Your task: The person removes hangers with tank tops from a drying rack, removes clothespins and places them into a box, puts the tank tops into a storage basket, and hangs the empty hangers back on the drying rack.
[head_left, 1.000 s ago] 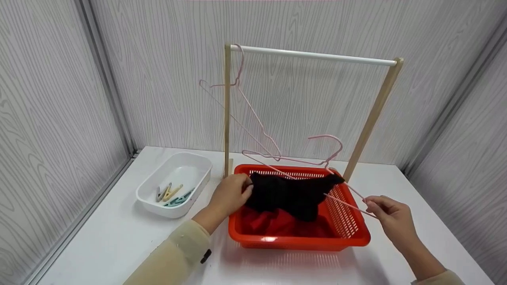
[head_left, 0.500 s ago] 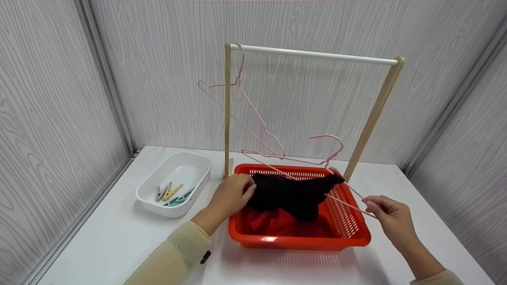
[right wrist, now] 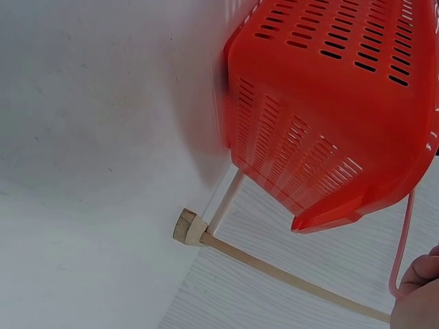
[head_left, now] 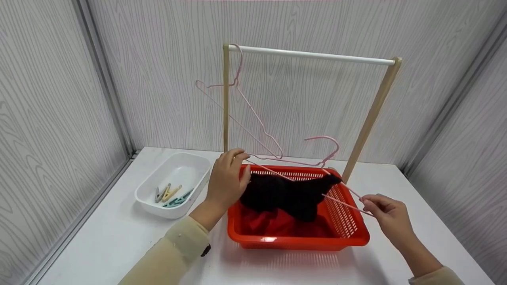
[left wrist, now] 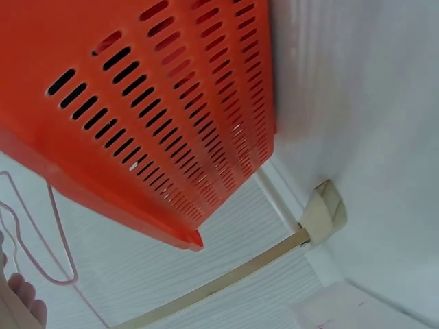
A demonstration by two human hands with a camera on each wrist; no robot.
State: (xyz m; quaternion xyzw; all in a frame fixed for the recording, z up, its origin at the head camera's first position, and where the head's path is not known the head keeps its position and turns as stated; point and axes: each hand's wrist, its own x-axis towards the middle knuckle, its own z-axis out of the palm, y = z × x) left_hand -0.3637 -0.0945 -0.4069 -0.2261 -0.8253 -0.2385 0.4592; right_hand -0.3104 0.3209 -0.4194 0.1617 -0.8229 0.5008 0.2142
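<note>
My right hand (head_left: 390,217) pinches the right end of a pink wire clothes hanger (head_left: 291,160), which slants over the red plastic basket (head_left: 299,242). A black garment (head_left: 283,196) hangs bunched on the hanger's right part, above red cloth (head_left: 273,225) inside the basket. My left hand (head_left: 227,178) is raised at the hanger's left end, fingertips at the wire and thumb apart from them. In the left wrist view, only some fingers of the left hand (left wrist: 20,301) show at the edge; the right wrist view catches part of the right hand (right wrist: 418,295) on the wire.
Behind the basket stands a rack with a white rod (head_left: 313,54) and wooden posts (head_left: 372,118). A second pink hanger (head_left: 253,113) hangs at the rod's left end. To the left, a white tray (head_left: 148,208) holds several clothespins (head_left: 170,193). Panelled walls enclose the table.
My left hand has let go of the black garment's left edge and moved up to the hanger's left end. The right hand keeps its hold and has barely moved.
</note>
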